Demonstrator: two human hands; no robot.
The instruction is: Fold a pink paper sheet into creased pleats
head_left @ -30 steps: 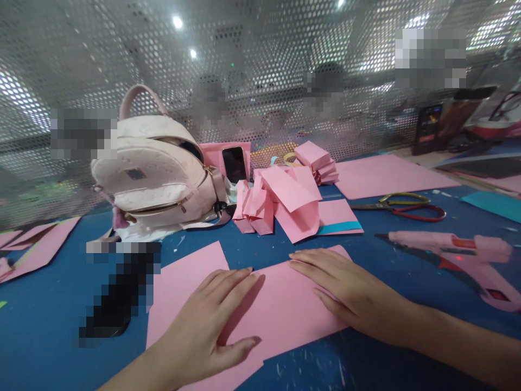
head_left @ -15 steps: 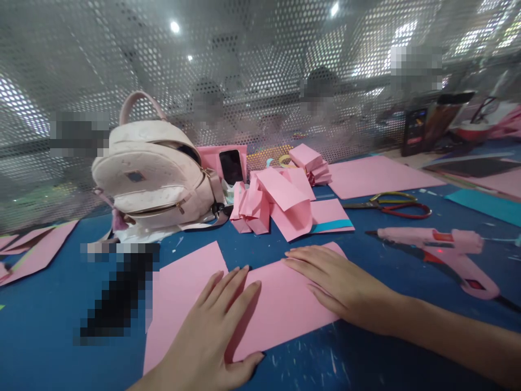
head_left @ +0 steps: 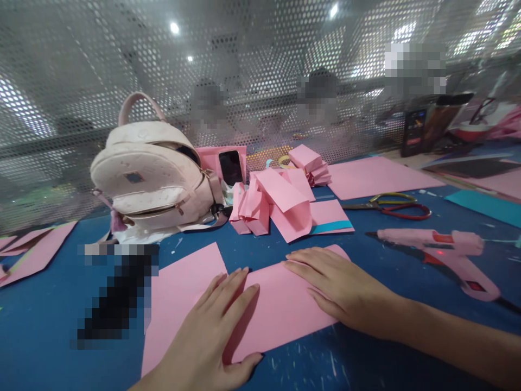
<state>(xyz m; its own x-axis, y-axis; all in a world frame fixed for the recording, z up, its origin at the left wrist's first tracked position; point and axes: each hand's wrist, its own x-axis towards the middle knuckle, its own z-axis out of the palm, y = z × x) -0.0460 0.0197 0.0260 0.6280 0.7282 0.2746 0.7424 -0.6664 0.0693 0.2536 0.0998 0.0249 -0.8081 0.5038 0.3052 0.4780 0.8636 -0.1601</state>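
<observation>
While both lay flat, fingers spread, left hand [head_left: 211, 336] and right hand [head_left: 340, 285] pressed the folded pink paper [head_left: 280, 304] (just before the backpack [head_left: 150, 174]).

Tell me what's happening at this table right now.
A person has both bare hands flat on a pink paper sheet that looks folded over, lying on the blue table. The left hand presses its near left part, the right hand its far right part. Behind lie a pile of folded pink pieces, a pale backpack and a phone; scissors and a pink glue gun lie untouched to the right.
</observation>
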